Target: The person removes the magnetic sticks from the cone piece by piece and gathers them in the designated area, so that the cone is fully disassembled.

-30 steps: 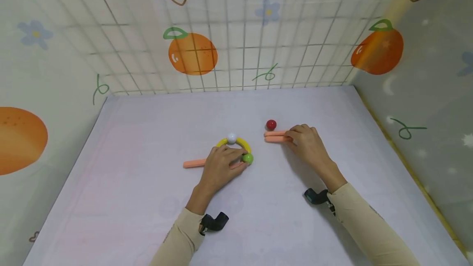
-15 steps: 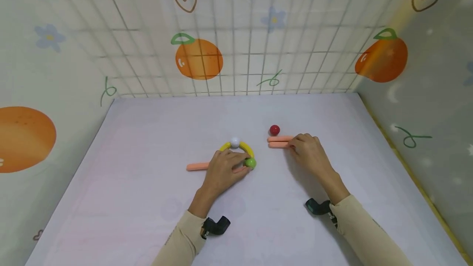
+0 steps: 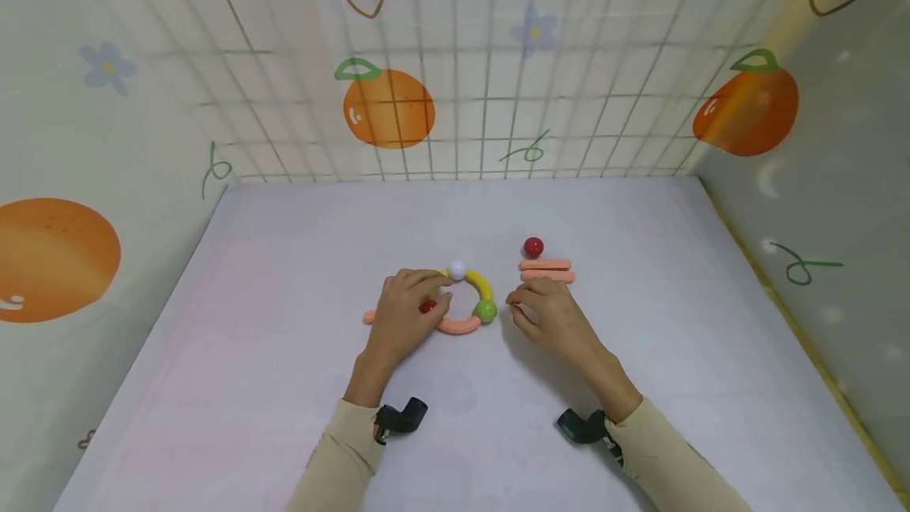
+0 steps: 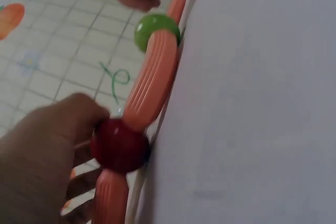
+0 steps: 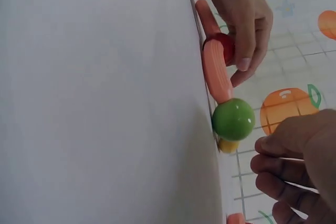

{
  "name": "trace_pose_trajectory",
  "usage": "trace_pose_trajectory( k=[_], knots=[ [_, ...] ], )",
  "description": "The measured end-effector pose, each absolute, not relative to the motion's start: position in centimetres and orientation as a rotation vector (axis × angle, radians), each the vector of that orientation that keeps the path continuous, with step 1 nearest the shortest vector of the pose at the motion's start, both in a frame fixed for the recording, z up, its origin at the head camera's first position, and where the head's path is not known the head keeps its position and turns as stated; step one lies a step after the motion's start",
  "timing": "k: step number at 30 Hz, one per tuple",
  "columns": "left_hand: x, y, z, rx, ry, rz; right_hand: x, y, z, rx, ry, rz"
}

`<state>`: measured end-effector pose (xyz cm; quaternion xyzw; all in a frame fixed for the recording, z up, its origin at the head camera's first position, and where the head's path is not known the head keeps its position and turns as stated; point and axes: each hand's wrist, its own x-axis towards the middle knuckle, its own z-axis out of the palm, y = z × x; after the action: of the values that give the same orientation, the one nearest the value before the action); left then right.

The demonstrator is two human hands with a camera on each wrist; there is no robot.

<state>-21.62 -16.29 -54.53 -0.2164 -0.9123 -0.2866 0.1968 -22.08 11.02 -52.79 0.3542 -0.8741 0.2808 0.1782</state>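
A ring on the table has a white ball [image 3: 456,270] at its back, a yellow curved piece [image 3: 480,284], a green ball [image 3: 486,310] on its right, a pink curved piece [image 3: 459,326] in front and a red ball [image 3: 427,306] on its left. My left hand [image 3: 405,318] lies over the ring's left side, thumb and fingers apart, beside the red ball [image 4: 119,145]. A straight pink stick [image 3: 369,316] shows past it, joining the red ball. To the right of the green ball [image 5: 233,119], my right hand [image 3: 558,318] hovers with fingers loosely bent, holding nothing.
Two pink sticks [image 3: 545,265] lie side by side just beyond my right hand, with a loose red ball [image 3: 533,246] behind them. A printed curtain with a grid [image 3: 483,117] stands along the table's back edge.
My right hand has let go of the two pink sticks and moved left and nearer, towards the green ball. My left hand has moved off the green ball to the left, uncovering the pink curved piece.
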Motion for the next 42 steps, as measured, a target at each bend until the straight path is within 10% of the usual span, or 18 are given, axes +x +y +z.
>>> trace_pose_trajectory(
  k=[42],
  knots=[
    [-21.3,-16.9,-53.8,-0.541,-2.712,-0.453,-20.5,11.6,-56.4,1.009,-2.497,1.046]
  ],
)
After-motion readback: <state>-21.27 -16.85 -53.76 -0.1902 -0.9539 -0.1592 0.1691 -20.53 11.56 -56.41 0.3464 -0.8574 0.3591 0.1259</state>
